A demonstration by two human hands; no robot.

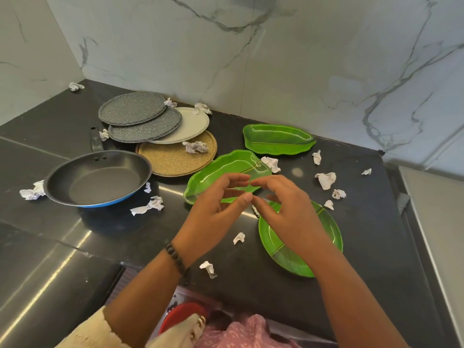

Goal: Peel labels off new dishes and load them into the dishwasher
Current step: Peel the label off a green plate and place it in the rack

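Three green leaf-shaped plates lie on the black counter: one far [278, 140], one in the middle [213, 177], one near [301, 257]. My left hand [216, 212] and my right hand [288, 212] meet fingertip to fingertip above the middle and near plates. Between the curled fingers and thumbs there seems to be a thin clear label film [237, 189], pale against the green, pinched by both hands. A small white scrap [255, 210] shows just under my right thumb.
A stack of round plates, two speckled grey [131, 108], one white [193, 121] and one tan [175, 162], sits at the back left. A dark frying pan [98, 179] stands at the left. Several crumpled label scraps [326, 179] litter the counter. Marble walls close the back.
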